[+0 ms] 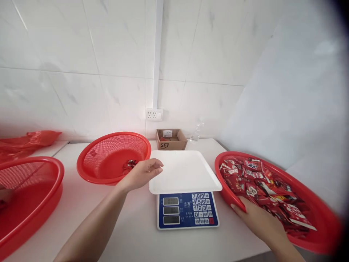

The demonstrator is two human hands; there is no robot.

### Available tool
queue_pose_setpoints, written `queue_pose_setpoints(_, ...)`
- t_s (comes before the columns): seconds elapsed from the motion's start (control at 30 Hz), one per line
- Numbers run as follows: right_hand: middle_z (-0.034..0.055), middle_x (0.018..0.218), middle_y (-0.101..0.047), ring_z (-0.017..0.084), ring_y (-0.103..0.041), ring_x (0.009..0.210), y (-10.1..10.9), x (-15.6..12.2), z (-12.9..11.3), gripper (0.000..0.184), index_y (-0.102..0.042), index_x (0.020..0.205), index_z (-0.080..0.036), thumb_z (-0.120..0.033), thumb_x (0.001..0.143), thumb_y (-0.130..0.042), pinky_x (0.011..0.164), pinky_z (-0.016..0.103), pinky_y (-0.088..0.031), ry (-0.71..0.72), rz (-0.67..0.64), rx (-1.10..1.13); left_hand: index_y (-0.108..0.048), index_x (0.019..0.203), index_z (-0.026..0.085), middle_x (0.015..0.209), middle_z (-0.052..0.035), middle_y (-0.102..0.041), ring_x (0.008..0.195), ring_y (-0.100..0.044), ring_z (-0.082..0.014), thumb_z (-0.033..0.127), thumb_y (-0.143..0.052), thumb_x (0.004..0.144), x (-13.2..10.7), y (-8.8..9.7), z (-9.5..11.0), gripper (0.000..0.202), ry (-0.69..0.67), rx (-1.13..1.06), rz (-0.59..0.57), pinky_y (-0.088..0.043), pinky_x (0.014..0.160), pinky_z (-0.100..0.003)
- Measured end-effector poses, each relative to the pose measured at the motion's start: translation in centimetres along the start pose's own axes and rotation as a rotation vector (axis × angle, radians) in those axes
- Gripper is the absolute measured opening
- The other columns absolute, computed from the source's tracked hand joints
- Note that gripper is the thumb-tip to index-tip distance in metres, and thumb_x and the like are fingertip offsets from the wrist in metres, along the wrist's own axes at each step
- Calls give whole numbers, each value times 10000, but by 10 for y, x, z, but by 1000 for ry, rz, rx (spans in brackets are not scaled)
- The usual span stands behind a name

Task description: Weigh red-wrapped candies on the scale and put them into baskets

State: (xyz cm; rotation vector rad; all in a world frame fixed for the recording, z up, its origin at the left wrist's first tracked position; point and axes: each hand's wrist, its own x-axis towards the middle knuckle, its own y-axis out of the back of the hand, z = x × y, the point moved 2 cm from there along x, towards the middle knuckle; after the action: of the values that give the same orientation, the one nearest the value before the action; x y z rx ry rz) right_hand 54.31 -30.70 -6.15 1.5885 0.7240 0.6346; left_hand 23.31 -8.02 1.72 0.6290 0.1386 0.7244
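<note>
- Head view: our right grip (253,216) is clasping the basket (227,194) rim.
- Our left grip (141,174) is hanging loose, empty, by the tray (185,174).
- We should be bracing the basket firmly.

The left forearm (99,222) is stretched forward and slanted inward; the left hand (144,173) is held palm inward, its fingers (157,162) loosely bent and its thumb (157,171) set just apart. The right forearm (286,248) is angled forward and leftward, and the right hand (257,218) is clasped, its fingers partly hidden.
</note>
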Motion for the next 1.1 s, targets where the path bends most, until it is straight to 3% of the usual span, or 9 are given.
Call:
queue_pose_setpoints(0.17, 89, 1044, -675, 285, -648, 855, 4, -2, -9, 436, -614, 1067, -267, -497, 835, -325, 633, 370, -473, -60, -64, 30, -475, 1217, 247, 1304, -70, -533, 1171, -517, -221, 485, -454, 837, 14, -3, -40, 449, 61, -32, 67, -437, 948, -326)
queue_pose_setpoints(0.3, 97, 1047, -666, 296, -625, 904, 6, -2, -15, 403, -625, 999, -226, -477, 821, -364, 682, 381, -456, -120, -90, 6, -446, 1258, 225, 1341, -80, -499, 1229, -464, -232, 490, -431, 840, 14, 10, -51, 495, 25, 93, 102, -385, 1001, -351)
queue_pose_setpoints(0.43, 98, 1060, -659, 306, -606, 943, 9, -1, -19, 408, -626, 986, -205, -493, 802, -403, 700, 380, -442, -192, -114, -15, -460, 1265, 224, 1335, -78, -508, 1179, -503, -272, 518, -404, 835, 11, 17, -49, 524, -29, 269, 82, -376, 999, -417)
queue_pose_setpoints(0.6, 56, 1057, -667, 265, -607, 949, 15, -1, -20, 347, -643, 965, -228, -466, 802, -449, 711, 329, -432, -116, -166, 45, -492, 1242, 254, 1294, -45, -551, 1082, -572, -253, 548, -414, 818, 5, 14, -44, 522, -55, 278, 36, -434, 942, -381)
queue_pose_setpoints(0.73, 44, 1023, -680, 250, -618, 925, 19, -1, -18, 337, -658, 940, -223, -467, 800, -474, 729, 316, -440, -72, -209, 131, -496, 1234, 269, 1281, -27, -562, 993, -610, -239, 558, -419, 816, 0, 12, -40, 515, -72, 269, 84, -469, 890, -371)
queue_pose_setpoints(0.83, 79, 1128, -648, 274, -595, 1007, 20, -2, -16, 429, -638, 1063, -198, -493, 785, -500, 812, 349, -447, -106, -185, 203, -515, 1217, 287, 1251, -23, -582, 961, -618, -244, 562, -428, 812, -3, 12, -38, 498, -95, 262, 138, -501, 817, -366)
queue_pose_setpoints(0.97, 99, 1368, -467, 272, -436, 1239, 25, -3, -9, 630, -484, 1296, -176, -515, 768, -539, 1005, 365, -361, -155, -88, 446, -560, 1160, 290, 1202, -24, -610, 989, -607, -252, 565, -449, 800, -5, 9, -30, 467, -131, 201, 187, -511, 781, -360)
queue_pose_setpoints(1.1, 86, 1351, -488, 218, -480, 1208, 33, -4, 7, 546, -468, 1293, -194, -467, 822, -498, 987, 331, -414, -237, -54, 907, -571, 1139, 291, 1226, -26, -597, 1045, -585, -253, 581, -462, 788, 0, -1, -14, 468, -150, 91, 151, -511, 793, -353)
